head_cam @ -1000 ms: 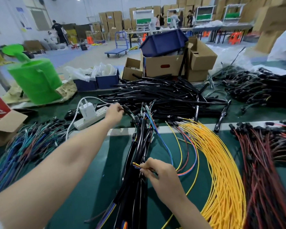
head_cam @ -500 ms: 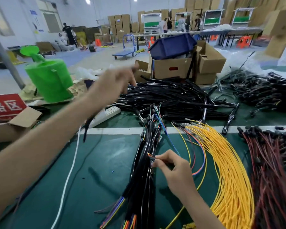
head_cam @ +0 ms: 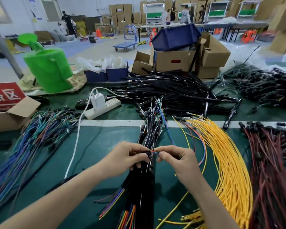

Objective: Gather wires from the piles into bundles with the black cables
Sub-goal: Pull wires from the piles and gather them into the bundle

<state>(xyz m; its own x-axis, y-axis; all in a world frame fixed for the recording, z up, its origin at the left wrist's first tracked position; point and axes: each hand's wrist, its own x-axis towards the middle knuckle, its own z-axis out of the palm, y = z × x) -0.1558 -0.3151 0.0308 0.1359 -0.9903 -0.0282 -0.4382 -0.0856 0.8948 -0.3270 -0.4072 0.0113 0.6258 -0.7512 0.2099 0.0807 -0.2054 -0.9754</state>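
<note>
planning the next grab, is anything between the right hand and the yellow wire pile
Nothing solid. Only a few loose wires lie on the mat between the right hand and the yellow wire pile. That hand is pinching wires at the black bundle.

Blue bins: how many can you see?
3. One upturned blue bin sits on top of the big cardboard box. A left blue bin and right blue bin stand side by side, holding plastic bags. More may be hidden.

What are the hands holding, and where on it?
The left hand and right hand pinch thin colored wires partway along, over the black cable bundle.
</note>
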